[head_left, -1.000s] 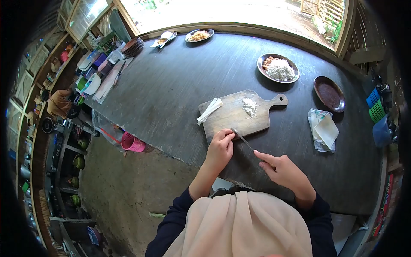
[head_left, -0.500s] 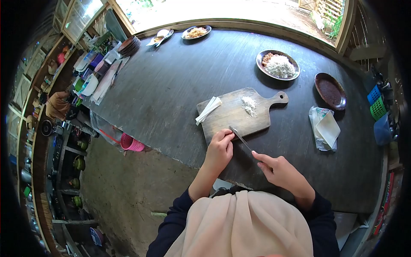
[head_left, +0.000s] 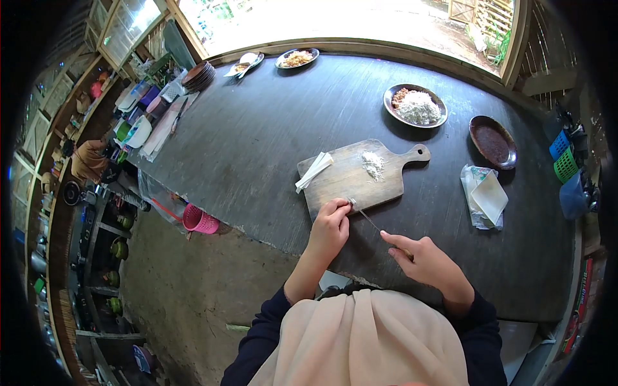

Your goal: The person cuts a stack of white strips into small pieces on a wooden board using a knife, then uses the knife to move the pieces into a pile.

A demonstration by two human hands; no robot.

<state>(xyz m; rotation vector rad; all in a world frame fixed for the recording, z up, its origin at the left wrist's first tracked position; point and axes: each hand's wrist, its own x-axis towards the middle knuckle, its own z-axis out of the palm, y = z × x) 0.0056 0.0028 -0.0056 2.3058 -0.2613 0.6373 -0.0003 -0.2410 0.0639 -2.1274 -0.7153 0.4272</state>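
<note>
the knife shows a thinner blade than half a second ago, turned more edge-on, so slicing looks mid-stroke. the right hand wraps its handle, forefinger extended; the left hand, curled narrow, pinches a pale piece at the cutting board's near edge.
</note>
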